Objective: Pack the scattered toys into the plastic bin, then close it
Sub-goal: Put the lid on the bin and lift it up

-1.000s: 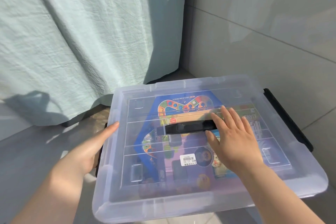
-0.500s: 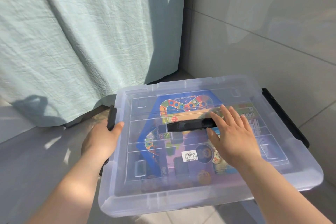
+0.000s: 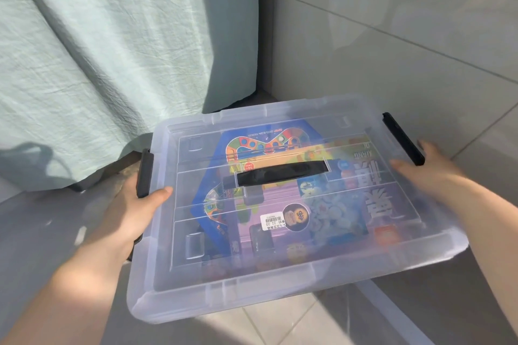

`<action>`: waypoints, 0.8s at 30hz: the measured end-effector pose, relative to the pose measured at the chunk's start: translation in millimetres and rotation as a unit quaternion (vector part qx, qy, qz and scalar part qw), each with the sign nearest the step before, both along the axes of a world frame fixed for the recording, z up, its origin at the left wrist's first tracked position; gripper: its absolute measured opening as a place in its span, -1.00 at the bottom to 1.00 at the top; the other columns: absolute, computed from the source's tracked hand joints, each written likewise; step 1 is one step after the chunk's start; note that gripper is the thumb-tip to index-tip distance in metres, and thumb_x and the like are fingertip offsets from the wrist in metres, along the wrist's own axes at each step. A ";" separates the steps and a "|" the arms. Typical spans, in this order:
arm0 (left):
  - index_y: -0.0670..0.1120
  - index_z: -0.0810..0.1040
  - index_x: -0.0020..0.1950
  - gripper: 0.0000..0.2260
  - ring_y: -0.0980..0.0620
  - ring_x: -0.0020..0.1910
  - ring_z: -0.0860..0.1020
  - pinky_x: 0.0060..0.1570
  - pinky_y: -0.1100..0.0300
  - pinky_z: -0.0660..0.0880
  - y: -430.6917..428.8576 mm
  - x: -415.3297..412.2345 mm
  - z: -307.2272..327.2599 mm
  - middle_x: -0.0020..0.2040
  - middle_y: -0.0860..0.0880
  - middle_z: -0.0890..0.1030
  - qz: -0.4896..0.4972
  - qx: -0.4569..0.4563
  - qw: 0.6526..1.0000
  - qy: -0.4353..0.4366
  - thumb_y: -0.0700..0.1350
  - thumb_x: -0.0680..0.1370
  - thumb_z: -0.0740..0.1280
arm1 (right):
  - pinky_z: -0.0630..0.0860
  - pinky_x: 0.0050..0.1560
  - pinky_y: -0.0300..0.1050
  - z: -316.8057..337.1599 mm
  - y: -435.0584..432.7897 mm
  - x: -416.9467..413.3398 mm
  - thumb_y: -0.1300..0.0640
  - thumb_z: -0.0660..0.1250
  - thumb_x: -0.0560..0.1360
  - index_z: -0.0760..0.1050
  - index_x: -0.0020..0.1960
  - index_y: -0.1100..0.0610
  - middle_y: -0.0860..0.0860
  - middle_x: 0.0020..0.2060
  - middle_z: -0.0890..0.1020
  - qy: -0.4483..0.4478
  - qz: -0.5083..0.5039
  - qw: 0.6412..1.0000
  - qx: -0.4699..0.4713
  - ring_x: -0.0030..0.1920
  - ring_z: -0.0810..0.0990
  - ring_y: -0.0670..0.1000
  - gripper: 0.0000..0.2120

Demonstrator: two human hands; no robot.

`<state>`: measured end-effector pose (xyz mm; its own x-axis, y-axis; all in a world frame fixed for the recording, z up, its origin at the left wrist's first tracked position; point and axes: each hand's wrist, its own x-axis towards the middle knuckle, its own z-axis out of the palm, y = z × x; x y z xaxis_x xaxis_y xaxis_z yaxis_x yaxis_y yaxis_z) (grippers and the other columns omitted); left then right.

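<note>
Lid (image 3: 294, 269) seated on my bin, left hand (image 3: 131, 213) grasping left black latch (image 3: 144, 173), right hand (image 3: 431, 171) blurred, fingers spread by right latch (image 3: 400, 137)

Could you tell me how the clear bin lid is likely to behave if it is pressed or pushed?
The lid looks like thin translucent plastic, so it probably flexes under pressure. Its glossy surface may feel slippery. With the left hand at the left latch, it probably won't slide.

Motion is blurring the right hand (image 3: 429, 173) beside the black latch (image 3: 403, 138), the left hand's (image 3: 131, 213) fingers are lying hidden under the lid's (image 3: 224, 297) edge, and the frosted plastic is hazing the toy packs (image 3: 322, 204) inside.
</note>
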<state>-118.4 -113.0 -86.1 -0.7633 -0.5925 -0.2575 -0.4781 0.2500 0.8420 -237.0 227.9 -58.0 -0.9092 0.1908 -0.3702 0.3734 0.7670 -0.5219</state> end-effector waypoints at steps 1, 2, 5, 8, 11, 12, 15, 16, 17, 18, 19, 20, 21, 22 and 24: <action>-0.05 0.42 0.30 -0.66 -0.06 0.01 0.48 0.08 0.10 0.37 1.1 -0.3 0.5 0.08 -0.10 0.55 -0.003 0.004 1.000 0.015 -0.24 0.53 0.27 | 0.32 0.24 -0.02 0.8 0.7 -1.0 0.03 0.25 0.54 0.13 0.47 0.13 0.15 0.37 0.39 -0.007 0.012 1.000 -0.007 0.29 0.40 0.20 -0.43; -0.03 0.39 0.33 -0.63 -0.04 0.02 0.47 0.08 0.12 0.34 2.2 -0.5 1.5 0.08 -0.06 0.53 -0.005 0.010 1.000 0.028 -0.26 0.54 0.26 | 0.34 0.17 -0.04 0.6 2.3 -2.5 0.04 0.25 0.54 0.19 0.43 0.14 0.16 0.31 0.44 -0.008 0.026 1.000 -0.007 0.22 0.44 0.19 -0.48; -0.01 0.35 0.37 -0.58 -0.03 0.06 0.47 0.08 0.14 0.32 5.1 -0.8 4.4 0.10 -0.04 0.51 -0.015 0.032 0.998 0.050 -0.28 0.54 0.24 | 0.33 0.02 -0.07 -0.6 8.7 0.1 0.05 0.26 0.53 0.32 0.32 0.15 0.15 0.13 0.52 -0.008 0.027 0.999 -0.018 0.00 0.43 0.12 -0.59; 0.04 0.32 0.39 -0.53 -0.02 0.09 0.45 0.14 0.12 0.34 7.8 -4.1 4.2 0.14 -0.01 0.50 -0.030 0.034 0.998 0.036 -0.27 0.53 0.26 | 0.35 -0.15 -0.06 0.8 28.8 12.3 0.10 0.32 0.49 0.35 0.12 0.16 0.13 -0.15 0.50 -0.048 -0.013 0.998 -0.046 -0.19 0.43 0.11 -0.73; 0.04 0.31 0.40 -0.50 -0.10 0.18 0.49 0.30 -0.03 0.36 13.5 -12.7 8.9 0.21 -0.05 0.52 -0.077 0.032 0.996 -0.019 -0.27 0.51 0.29 | 0.28 -0.33 -0.12 5.3 54.4 32.7 0.23 0.34 0.45 0.37 0.04 0.26 0.18 -0.24 0.45 -0.118 -0.049 0.990 -0.056 -0.28 0.40 0.12 -0.77; 0.03 0.31 0.41 -0.49 -0.12 0.20 0.50 0.31 -0.09 0.36 18.4 -14.4 12.9 0.24 -0.08 0.53 -0.095 0.044 0.994 -0.039 -0.29 0.51 0.30 | 0.24 -0.37 -0.16 7.8 60.9 42.1 0.26 0.32 0.46 0.37 0.01 0.26 0.17 -0.29 0.42 -0.130 -0.069 0.987 -0.065 -0.33 0.37 0.09 -0.81; -0.02 0.26 0.43 -0.45 -0.11 0.15 0.50 0.26 -0.08 0.40 39.3 -10.4 27.6 0.27 -0.12 0.51 -0.126 0.070 0.986 -0.082 -0.35 0.50 0.28 | 0.10 -0.43 -0.20 12.9 76.3 77.0 0.31 0.26 0.47 0.31 0.03 0.17 0.07 -0.44 0.26 -0.125 -0.169 0.970 -0.118 -0.46 0.18 0.01 -0.81; -0.04 0.25 0.44 -0.46 -0.09 0.14 0.49 0.25 -0.04 0.40 48.4 -6.3 33.6 0.26 -0.12 0.50 -0.137 0.069 0.984 -0.087 -0.35 0.50 0.27 | 0.08 -0.44 -0.19 16.0 81.4 91.8 0.33 0.25 0.47 0.30 0.03 0.15 0.06 -0.45 0.24 -0.119 -0.198 0.964 -0.133 -0.46 0.16 0.00 -0.80; -0.05 0.23 0.44 -0.46 -0.07 0.14 0.48 0.22 0.01 0.39 57.3 -1.4 39.9 0.25 -0.09 0.49 -0.148 0.067 0.982 -0.091 -0.36 0.51 0.26 | 0.07 -0.45 -0.19 19.4 86.8 107.5 0.34 0.25 0.47 0.32 -0.02 0.15 0.05 -0.45 0.22 -0.115 -0.222 0.957 -0.145 -0.47 0.15 0.00 -0.83; -0.05 0.22 0.44 -0.46 -0.04 0.13 0.46 0.18 0.06 0.38 66.4 4.0 47.9 0.22 -0.05 0.48 -0.158 0.067 0.981 -0.093 -0.36 0.52 0.25 | 0.08 -0.46 -0.19 25.1 91.3 123.8 0.35 0.24 0.47 0.33 -0.10 0.15 0.05 -0.46 0.22 -0.115 -0.240 0.952 -0.152 -0.48 0.16 0.01 -0.86; -0.05 0.22 0.43 -0.48 -0.01 0.11 0.45 0.14 0.10 0.37 74.3 9.8 57.2 0.17 -0.01 0.47 -0.163 0.066 0.980 -0.094 -0.35 0.52 0.25 | 0.13 -0.50 -0.20 31.9 96.3 139.6 0.35 0.23 0.48 0.32 -0.20 0.12 0.06 -0.46 0.22 -0.117 -0.254 0.948 -0.154 -0.51 0.20 0.04 -0.82; -0.05 0.23 0.43 -0.49 0.00 0.08 0.44 0.12 0.12 0.36 82.5 15.7 68.1 0.11 0.03 0.47 -0.170 0.061 0.979 -0.096 -0.35 0.53 0.24 | 0.19 -0.56 -0.24 40.8 102.0 155.4 0.34 0.23 0.48 0.30 -0.27 0.08 0.06 -0.46 0.25 -0.122 -0.270 0.942 -0.157 -0.54 0.26 0.04 -0.76; -0.06 0.24 0.42 -0.50 0.01 0.06 0.44 0.13 0.13 0.35 90.3 22.2 80.5 0.05 0.07 0.47 -0.180 0.056 0.977 -0.102 -0.36 0.53 0.24 | 0.23 -0.60 -0.29 50.3 109.1 171.0 0.34 0.23 0.48 0.29 -0.29 0.05 0.06 -0.45 0.28 -0.125 -0.288 0.936 -0.161 -0.54 0.30 0.04 -0.72; -0.07 0.25 0.41 -0.50 0.01 0.03 0.46 0.15 0.12 0.36 98.2 28.9 94.5 0.00 0.09 0.48 -0.192 0.057 0.974 -0.108 -0.37 0.52 0.24 | 0.26 -0.59 -0.29 62.1 116.0 186.1 0.34 0.24 0.48 0.30 -0.30 0.04 0.07 -0.43 0.31 -0.127 -0.305 0.930 -0.162 -0.52 0.30 0.05 -0.72; -0.09 0.25 0.40 -0.50 0.04 -0.05 0.50 0.19 0.08 0.37 112.3 43.0 123.9 -0.03 0.08 0.50 -0.217 0.067 0.966 -0.123 -0.40 0.51 0.23 | 0.23 -0.43 -0.20 88.5 130.0 215.9 0.34 0.26 0.47 0.35 -0.27 0.09 0.10 -0.37 0.35 -0.129 -0.336 0.918 -0.166 -0.39 0.29 0.08 -0.78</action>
<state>-75.4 -0.7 37.9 -0.8378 -0.1799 -0.5154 -0.5433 0.3675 0.7548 -21.1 357.9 30.6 -0.5012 0.5138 -0.6963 0.8484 0.1335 -0.5122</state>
